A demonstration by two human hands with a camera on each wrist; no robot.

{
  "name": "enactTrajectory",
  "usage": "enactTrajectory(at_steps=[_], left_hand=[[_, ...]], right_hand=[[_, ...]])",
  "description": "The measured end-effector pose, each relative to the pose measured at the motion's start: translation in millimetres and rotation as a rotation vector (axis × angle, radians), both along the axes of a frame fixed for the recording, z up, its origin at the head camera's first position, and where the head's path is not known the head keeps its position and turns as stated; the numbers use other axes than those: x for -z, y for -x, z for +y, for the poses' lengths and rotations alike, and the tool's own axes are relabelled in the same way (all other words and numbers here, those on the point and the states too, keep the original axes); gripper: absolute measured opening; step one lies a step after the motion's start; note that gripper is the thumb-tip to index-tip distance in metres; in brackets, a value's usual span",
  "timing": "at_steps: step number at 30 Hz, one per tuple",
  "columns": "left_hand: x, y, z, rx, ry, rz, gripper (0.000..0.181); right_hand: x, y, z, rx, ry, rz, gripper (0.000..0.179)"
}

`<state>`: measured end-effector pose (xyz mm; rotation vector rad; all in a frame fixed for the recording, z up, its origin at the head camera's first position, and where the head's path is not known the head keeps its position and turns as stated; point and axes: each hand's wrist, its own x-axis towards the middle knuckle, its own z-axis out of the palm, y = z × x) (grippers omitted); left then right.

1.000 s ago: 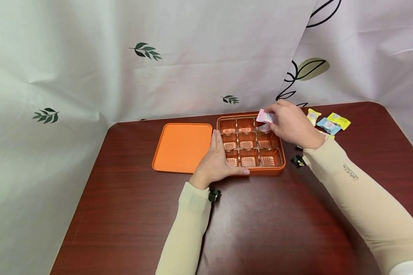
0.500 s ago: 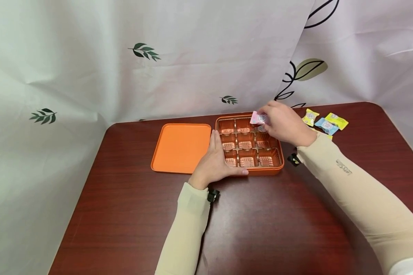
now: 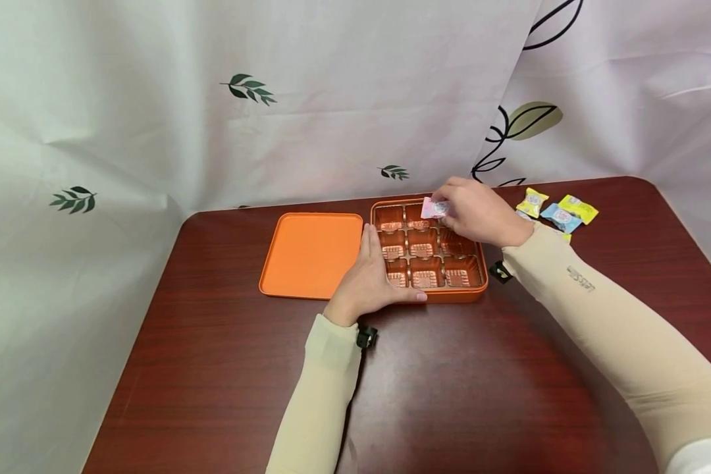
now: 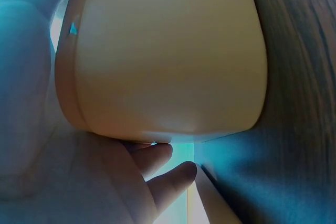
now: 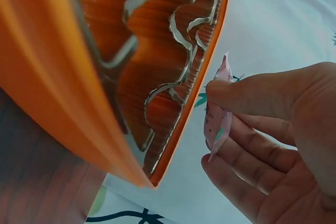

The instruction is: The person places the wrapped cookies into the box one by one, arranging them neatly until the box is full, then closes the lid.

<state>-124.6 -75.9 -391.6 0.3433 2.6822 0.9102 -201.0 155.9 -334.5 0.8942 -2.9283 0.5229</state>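
A pink wrapped candy [image 3: 435, 208] is pinched between the thumb and fingers of my right hand [image 3: 480, 209], over the back row of an orange box [image 3: 459, 296]. The right wrist view has the candy [image 5: 218, 111] edge-on at the fingertips, beyond the box rim. Copper-coloured compartments fill the box in a grid; the right hand hides part of the back right one. My left hand [image 3: 364, 283] rests against the box's left front corner. Its fingers lie straight along the left side and its thumb along the front wall [image 4: 168, 56].
An orange lid [image 3: 314, 257] lies flat to the left of the box. At the right, several wrapped candies are grouped, among them a blue one [image 3: 561, 217] and a yellow one [image 3: 579, 209]. A patterned cloth [image 3: 308, 131] hangs behind the table [image 3: 438, 382].
My right hand has moved left with the pink candy, from over the back right compartment to the back middle one. The left hand has stayed against the box.
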Motion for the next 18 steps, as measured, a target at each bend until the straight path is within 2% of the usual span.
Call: enactTrajectory(at_steps=[10, 18], left_hand=[[-0.8, -0.1, 0.6, 0.0, -0.005, 0.001, 0.154], [-0.4, 0.9, 0.6, -0.003, -0.031, 0.0, 0.155]], right_hand=[[1.2, 10.2, -8.7, -0.073, 0.0, -0.011, 0.029], [3.6, 15.2, -11.0, -0.083, -0.038, -0.004, 0.027]])
